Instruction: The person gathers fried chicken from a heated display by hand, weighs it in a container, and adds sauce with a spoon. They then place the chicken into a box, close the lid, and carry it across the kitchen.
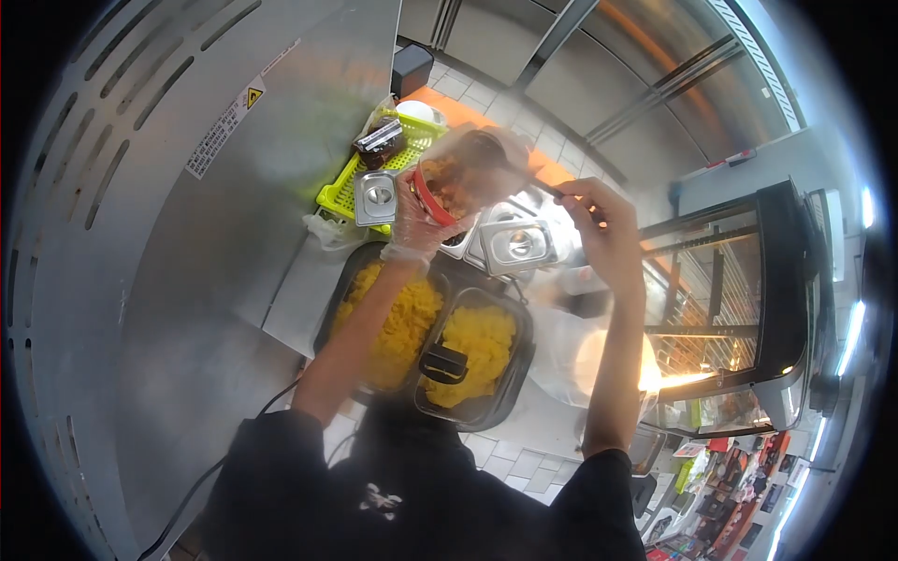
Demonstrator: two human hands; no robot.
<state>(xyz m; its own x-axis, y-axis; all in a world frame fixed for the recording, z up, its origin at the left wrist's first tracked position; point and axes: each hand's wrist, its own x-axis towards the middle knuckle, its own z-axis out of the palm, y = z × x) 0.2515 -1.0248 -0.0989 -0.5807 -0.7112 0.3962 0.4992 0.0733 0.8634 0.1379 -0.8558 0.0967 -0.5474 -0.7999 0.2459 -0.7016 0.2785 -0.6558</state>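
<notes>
My left hand (419,222), in a clear plastic glove, is wrapped round a red bowl (430,198). The bowl is tilted and holds brownish chunks of food (454,187). My right hand (597,213) is closed on the thin handle of a dark spoon (538,182), whose blurred head is over the bowl. Below my hands stands a black two-part food warmer (526,341) with yellow food (402,313) in both compartments. A black lid handle (443,365) shows above its right compartment. Haze blurs the area round the bowl and spoon.
A lime-green basket (341,192) with a dark package (381,140) stands at the back left. Steel containers with lids (519,245) are beyond the warmer. To the right is a lit glass display cabinet (720,290); a large steel panel (206,234) rises on the left.
</notes>
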